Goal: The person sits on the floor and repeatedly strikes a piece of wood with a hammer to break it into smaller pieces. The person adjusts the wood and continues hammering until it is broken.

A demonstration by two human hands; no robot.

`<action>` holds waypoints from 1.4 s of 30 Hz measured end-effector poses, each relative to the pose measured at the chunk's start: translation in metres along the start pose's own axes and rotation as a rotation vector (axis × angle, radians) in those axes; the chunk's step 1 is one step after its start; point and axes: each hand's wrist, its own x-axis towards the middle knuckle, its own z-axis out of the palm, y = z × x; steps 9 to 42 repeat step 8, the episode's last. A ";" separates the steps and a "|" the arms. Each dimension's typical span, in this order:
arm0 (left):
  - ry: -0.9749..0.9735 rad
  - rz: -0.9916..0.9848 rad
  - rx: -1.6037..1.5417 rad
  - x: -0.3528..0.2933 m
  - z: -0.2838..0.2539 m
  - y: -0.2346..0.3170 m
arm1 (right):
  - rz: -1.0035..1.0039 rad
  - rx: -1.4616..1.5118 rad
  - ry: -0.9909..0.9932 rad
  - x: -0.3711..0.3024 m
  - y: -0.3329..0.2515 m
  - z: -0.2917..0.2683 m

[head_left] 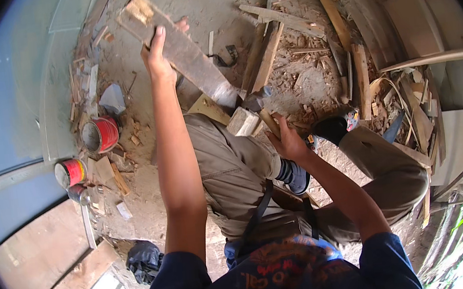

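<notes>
My left hand grips a long grey-brown wooden board near its upper end. The thumb lies on its face and fingertips show past the far edge. The board slants down to the right, and a pale, rough patch of bare wood marks its top end. Closed around a short wooden handle, my right hand holds a hammer. Its dark head is beside the board's lower end; whether they touch I cannot tell. A pale wooden block lies just below that end, by my knee.
Two red paint cans stand on the left among scraps. Timber pieces lie ahead, with more planks along the right. A black plastic bag is at lower left. My bent legs frame the work spot.
</notes>
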 end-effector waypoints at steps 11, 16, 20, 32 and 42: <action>0.052 0.102 0.030 -0.017 0.053 0.003 | -0.008 -0.166 -0.086 0.006 0.018 -0.031; 0.052 0.102 0.030 -0.017 0.053 0.003 | -0.008 -0.166 -0.086 0.006 0.018 -0.031; 0.052 0.102 0.030 -0.017 0.053 0.003 | -0.008 -0.166 -0.086 0.006 0.018 -0.031; 0.052 0.102 0.030 -0.017 0.053 0.003 | -0.008 -0.166 -0.086 0.006 0.018 -0.031; 0.052 0.102 0.030 -0.017 0.053 0.003 | -0.008 -0.166 -0.086 0.006 0.018 -0.031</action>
